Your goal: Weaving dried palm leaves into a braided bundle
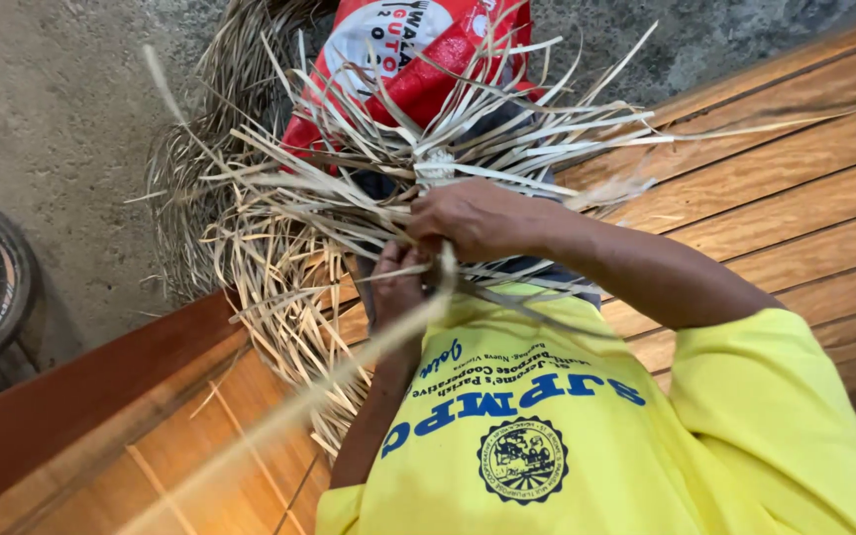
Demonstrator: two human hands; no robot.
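A bundle of pale dried leaf strips (349, 188) fans out in front of me, tied with a whitish knot (435, 168) near its middle. My right hand (478, 216) reaches in from the right and is closed over strips just below that knot. My left hand (398, 289) sits under it, closer to my yellow shirt (547, 436), with its fingers pinching several strips. One long strip (289, 411), blurred, runs from my hands down to the lower left.
A red and white sack (403, 54) lies behind the bundle. More dried strips (185, 188) are heaped on the grey concrete floor (61, 129). Wooden planks (795, 188) lie under and to the right of me. A bicycle tyre (7, 287) stands at the left edge.
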